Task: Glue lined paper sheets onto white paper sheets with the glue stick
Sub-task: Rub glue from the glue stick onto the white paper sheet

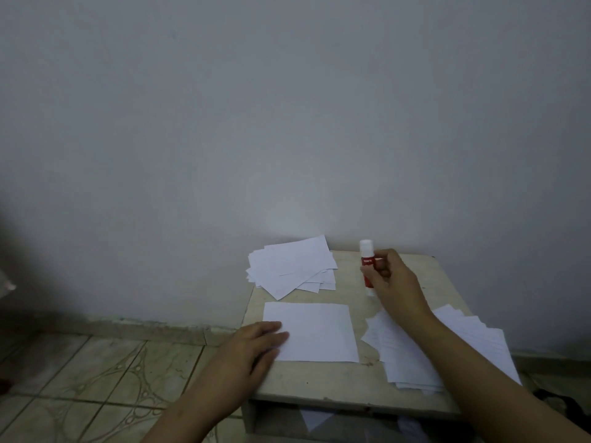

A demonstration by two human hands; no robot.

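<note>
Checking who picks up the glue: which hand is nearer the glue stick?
Right. The right hand grips the glue stick; the left hand rests on the single sheet.

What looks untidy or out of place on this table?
Only the far pile: its sheets are fanned askew, overhanging the table's left edge. The near-right pile is fanned too. Nothing looks spilled or torn.

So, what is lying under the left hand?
The left hand rests with straight fingers on the left edge of a single white sheet, which lies flat on the small table. The part of the sheet under the fingers is covered.
</note>
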